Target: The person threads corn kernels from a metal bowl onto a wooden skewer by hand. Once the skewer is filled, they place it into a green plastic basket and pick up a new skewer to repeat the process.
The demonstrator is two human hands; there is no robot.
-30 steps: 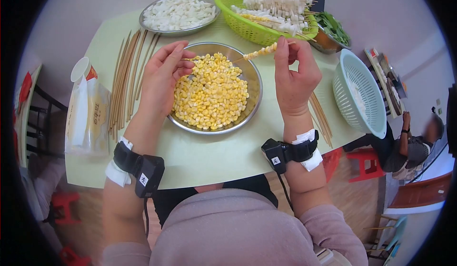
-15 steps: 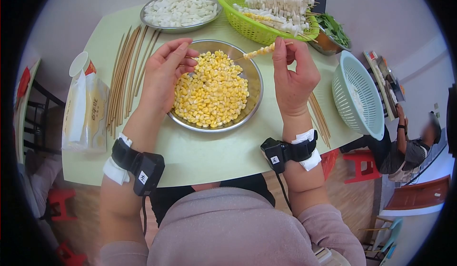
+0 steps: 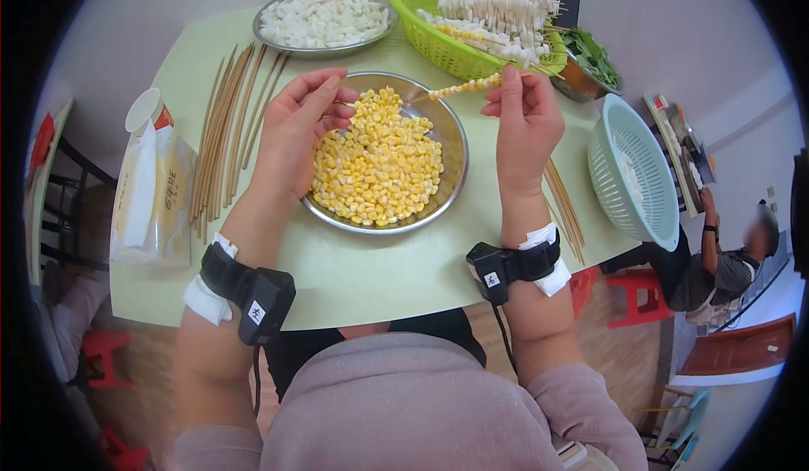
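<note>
My right hand (image 3: 527, 121) pinches a thin skewer threaded with a short row of yellow and white corn kernels (image 3: 463, 88). The skewer slants down to the left, and its bare part runs toward the curled fingertips of my left hand (image 3: 295, 125), which appear closed on that end. Below both hands stands a round steel bowl (image 3: 455, 186) with loose corn kernels (image 3: 377, 163) in it. The exact grip of the left fingertips is hard to make out.
Bare wooden skewers (image 3: 226, 130) lie on the left, more (image 3: 565, 210) on the right. Around them stand a tissue pack (image 3: 160, 201), a plate of white pieces (image 3: 324, 18), a green basket (image 3: 415, 29) of skewers, greens (image 3: 592, 56) and a pale blue basket (image 3: 607, 163). Someone sits far right.
My right hand has moved slightly right, and its fingers have shifted along the skewer. More of the kernel row shows left of the fingers. The left hand has barely moved.
</note>
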